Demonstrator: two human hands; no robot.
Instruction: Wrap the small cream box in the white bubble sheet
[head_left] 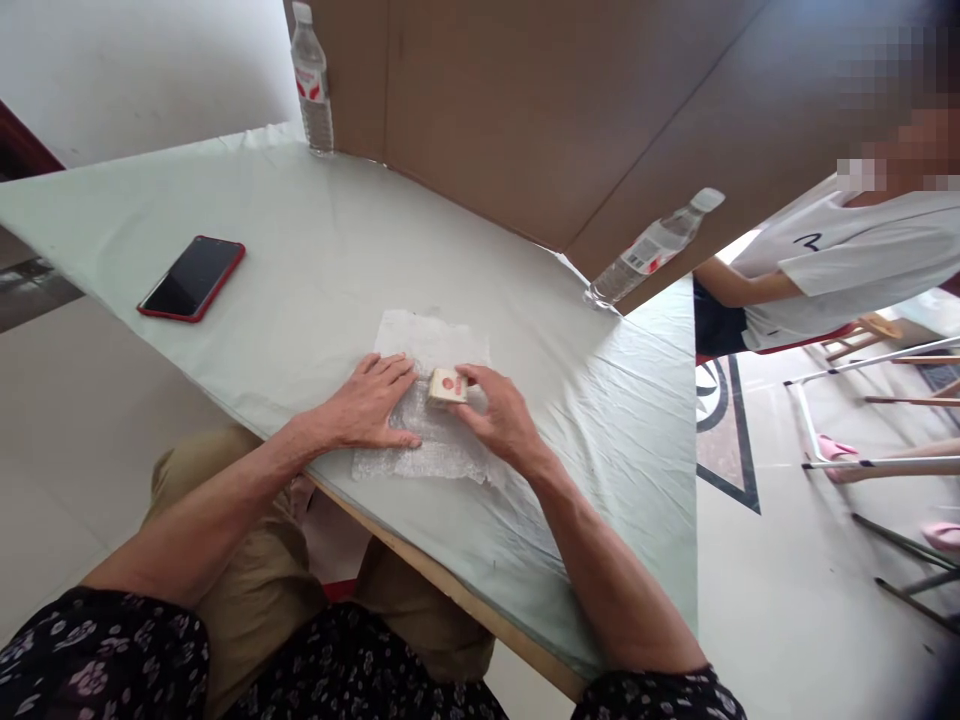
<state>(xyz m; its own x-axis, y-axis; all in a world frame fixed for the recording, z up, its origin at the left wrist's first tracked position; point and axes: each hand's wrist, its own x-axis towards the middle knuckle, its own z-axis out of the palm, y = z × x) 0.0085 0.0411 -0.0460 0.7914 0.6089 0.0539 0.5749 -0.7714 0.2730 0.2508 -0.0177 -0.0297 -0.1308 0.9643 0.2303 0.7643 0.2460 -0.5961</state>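
A sheet of bubble wrap (431, 335) lies flat on the pale green tablecloth in front of me. Over its middle is a small cream-coloured box (448, 386) with a red round mark on top. My right hand (499, 415) grips the box at its right end between thumb and fingers. Spread on the left part of the wrap, my left hand (375, 405) rests with fingers apart and holds nothing. A short gap separates its fingertips from the box. Whether the box touches the wrap I cannot tell.
A phone in a red case (193, 279) lies at the left. Brown cardboard panels (487, 110) stand along the back, with one upright bottle (311, 85) and one tilted bottle (652, 250) against them. A person in a white shirt (847, 260) sits beyond, at the right.
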